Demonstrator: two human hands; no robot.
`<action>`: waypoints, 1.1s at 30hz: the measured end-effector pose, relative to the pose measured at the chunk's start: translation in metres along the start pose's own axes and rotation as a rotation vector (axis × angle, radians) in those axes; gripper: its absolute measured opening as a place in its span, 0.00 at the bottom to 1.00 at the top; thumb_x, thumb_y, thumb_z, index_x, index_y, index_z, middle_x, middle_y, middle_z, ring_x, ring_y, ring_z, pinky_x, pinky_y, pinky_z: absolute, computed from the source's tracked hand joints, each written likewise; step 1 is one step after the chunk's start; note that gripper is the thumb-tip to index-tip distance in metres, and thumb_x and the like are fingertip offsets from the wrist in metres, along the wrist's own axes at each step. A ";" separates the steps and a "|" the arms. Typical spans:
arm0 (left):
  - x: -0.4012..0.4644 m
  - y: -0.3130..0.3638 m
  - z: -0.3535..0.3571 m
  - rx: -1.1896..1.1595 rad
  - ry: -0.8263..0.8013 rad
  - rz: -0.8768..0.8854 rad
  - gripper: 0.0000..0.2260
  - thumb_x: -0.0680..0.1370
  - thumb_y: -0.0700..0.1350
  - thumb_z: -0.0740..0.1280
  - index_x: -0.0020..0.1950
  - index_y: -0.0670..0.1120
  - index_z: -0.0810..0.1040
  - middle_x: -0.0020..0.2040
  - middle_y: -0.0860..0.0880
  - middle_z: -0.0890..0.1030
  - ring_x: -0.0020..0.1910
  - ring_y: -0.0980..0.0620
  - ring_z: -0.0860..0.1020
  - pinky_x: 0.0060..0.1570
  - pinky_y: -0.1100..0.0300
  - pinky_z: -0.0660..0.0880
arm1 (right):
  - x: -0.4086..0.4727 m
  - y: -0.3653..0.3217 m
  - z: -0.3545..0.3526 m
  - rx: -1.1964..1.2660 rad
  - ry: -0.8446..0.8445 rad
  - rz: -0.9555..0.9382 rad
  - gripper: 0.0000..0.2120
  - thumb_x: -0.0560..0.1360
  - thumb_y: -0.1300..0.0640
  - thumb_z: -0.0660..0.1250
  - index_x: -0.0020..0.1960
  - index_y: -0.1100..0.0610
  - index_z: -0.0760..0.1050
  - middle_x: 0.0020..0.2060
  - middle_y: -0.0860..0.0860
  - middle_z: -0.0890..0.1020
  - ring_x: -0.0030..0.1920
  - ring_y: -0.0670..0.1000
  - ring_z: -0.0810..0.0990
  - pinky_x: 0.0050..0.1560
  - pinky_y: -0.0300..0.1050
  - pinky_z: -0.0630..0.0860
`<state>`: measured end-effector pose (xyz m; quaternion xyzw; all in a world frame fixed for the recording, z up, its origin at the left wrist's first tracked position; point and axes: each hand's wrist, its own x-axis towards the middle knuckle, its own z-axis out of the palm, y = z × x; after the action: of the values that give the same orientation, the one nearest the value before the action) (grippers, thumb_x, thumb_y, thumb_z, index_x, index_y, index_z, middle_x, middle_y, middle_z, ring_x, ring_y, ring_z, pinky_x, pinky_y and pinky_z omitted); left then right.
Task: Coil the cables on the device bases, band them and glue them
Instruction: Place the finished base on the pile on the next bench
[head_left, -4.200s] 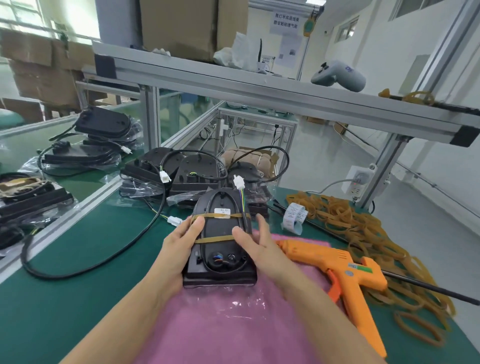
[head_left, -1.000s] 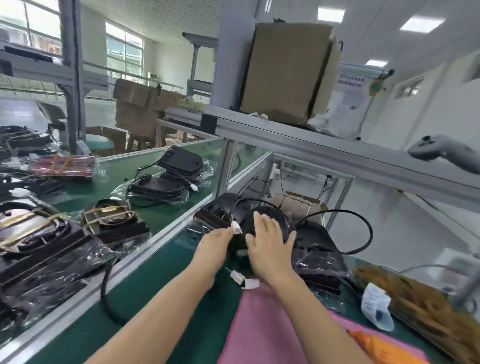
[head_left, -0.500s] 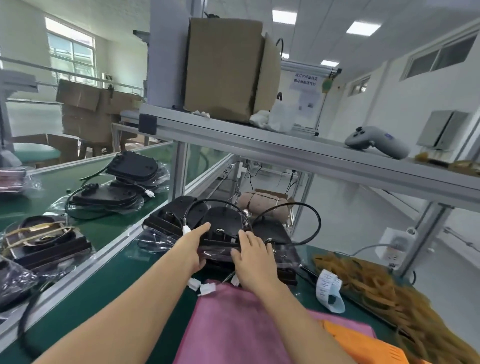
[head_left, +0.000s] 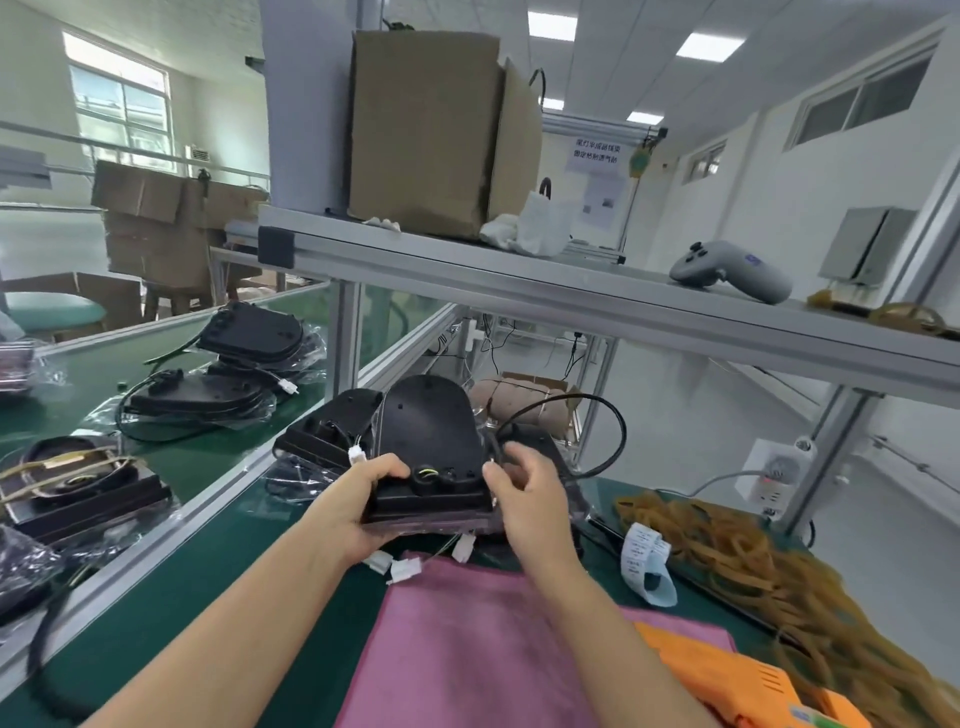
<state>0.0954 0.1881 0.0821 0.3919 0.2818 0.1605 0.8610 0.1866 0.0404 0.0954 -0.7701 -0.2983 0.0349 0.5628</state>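
A black device base (head_left: 428, 441) is tilted up above the green table, its near end toward me. My left hand (head_left: 361, 506) grips its left near edge, thumb on top. My right hand (head_left: 527, 499) is at its right near corner, fingers curled around the black cable (head_left: 613, 431) that loops out to the right. White connectors (head_left: 405, 569) dangle below the base over the pink cloth (head_left: 483, 649). A pile of tan rubber bands (head_left: 727, 551) lies at the right. The orange glue gun (head_left: 743, 686) lies at the lower right.
More black bases (head_left: 332, 426) in plastic bags sit behind the held one. Banded bases (head_left: 72, 483) lie on the left conveyor beyond an aluminium rail (head_left: 171, 525). A shelf (head_left: 571, 301) overhead carries a cardboard box (head_left: 431, 130) and a grey controller (head_left: 732, 270). A label roll (head_left: 647, 569) lies near the bands.
The banded base from earlier is gone from my hands. I have pulled a fresh unbanded base off the stack, lifted it toward me, and my right hand has taken its cable.
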 end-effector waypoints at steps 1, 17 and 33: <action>-0.009 -0.002 0.001 0.009 -0.050 -0.003 0.10 0.69 0.36 0.65 0.50 0.41 0.75 0.40 0.41 0.80 0.35 0.43 0.80 0.27 0.55 0.79 | -0.003 0.000 -0.006 0.125 -0.009 0.105 0.20 0.78 0.53 0.67 0.68 0.57 0.71 0.59 0.48 0.74 0.58 0.45 0.74 0.60 0.40 0.69; -0.100 -0.130 0.023 0.358 -0.286 -0.161 0.05 0.70 0.33 0.64 0.36 0.41 0.75 0.32 0.41 0.78 0.25 0.51 0.77 0.28 0.64 0.73 | -0.116 0.080 -0.107 0.521 -0.154 0.630 0.09 0.79 0.64 0.63 0.53 0.65 0.80 0.41 0.58 0.86 0.35 0.50 0.83 0.37 0.43 0.78; -0.114 -0.154 0.021 1.273 0.021 0.604 0.16 0.79 0.52 0.66 0.66 0.55 0.71 0.64 0.55 0.69 0.66 0.52 0.64 0.67 0.57 0.61 | -0.119 0.061 -0.124 0.145 -0.128 0.433 0.13 0.76 0.70 0.63 0.46 0.54 0.81 0.32 0.51 0.79 0.29 0.46 0.73 0.27 0.37 0.71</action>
<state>0.0271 0.0203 0.0166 0.8791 0.2079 0.2002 0.3792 0.1630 -0.1354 0.0527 -0.7698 -0.1580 0.2250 0.5761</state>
